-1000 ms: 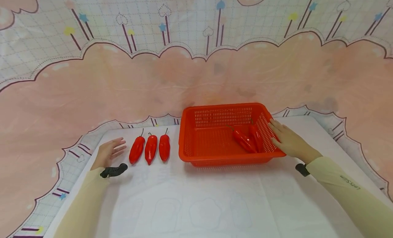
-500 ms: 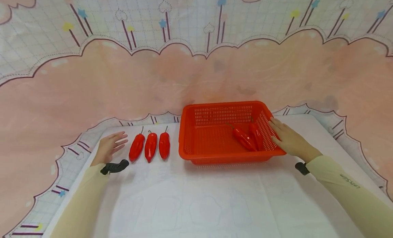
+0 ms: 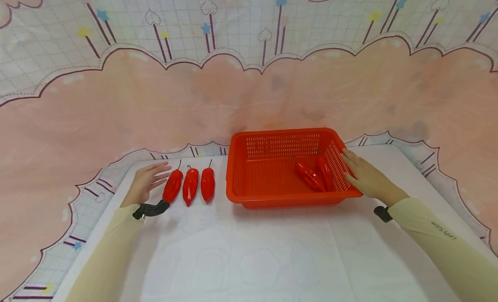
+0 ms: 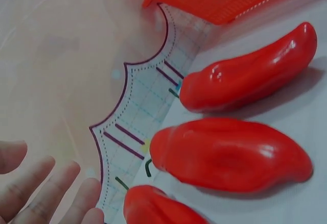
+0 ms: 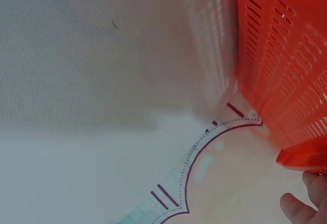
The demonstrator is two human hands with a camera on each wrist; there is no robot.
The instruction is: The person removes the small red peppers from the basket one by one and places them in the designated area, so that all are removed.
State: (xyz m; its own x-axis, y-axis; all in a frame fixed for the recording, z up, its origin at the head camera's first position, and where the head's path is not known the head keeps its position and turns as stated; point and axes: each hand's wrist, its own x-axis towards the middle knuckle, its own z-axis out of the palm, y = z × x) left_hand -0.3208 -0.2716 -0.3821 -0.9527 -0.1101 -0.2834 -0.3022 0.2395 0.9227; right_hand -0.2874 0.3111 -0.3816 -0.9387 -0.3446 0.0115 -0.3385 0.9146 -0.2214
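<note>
Three glossy red peppers with thin green stems lie in a row on the white table: a left pepper [image 3: 172,187], a middle pepper [image 3: 190,187] and a right pepper [image 3: 208,185]. Beside the left one is my left hand [image 3: 146,183], its fingers loosely extended and holding nothing; contact cannot be told. The left wrist view has its fingertips [image 4: 56,191] near the stem ends. To the right stands a red perforated plastic basket [image 3: 288,201], with two more red peppers [image 3: 310,176] in its right half. My right hand [image 3: 365,177] rests its extended fingers on the basket's right rim.
White cloth covers the table [image 3: 241,250], with faint outlines showing through in front. Behind it hangs a pink and white patterned backdrop [image 3: 175,103]. The basket's raised side wall [image 5: 286,55] fills the right of the right wrist view.
My left hand has moved a little to the right, closer to the left pepper. The right hand and the basket have stayed in place. The head view has shifted slightly.
</note>
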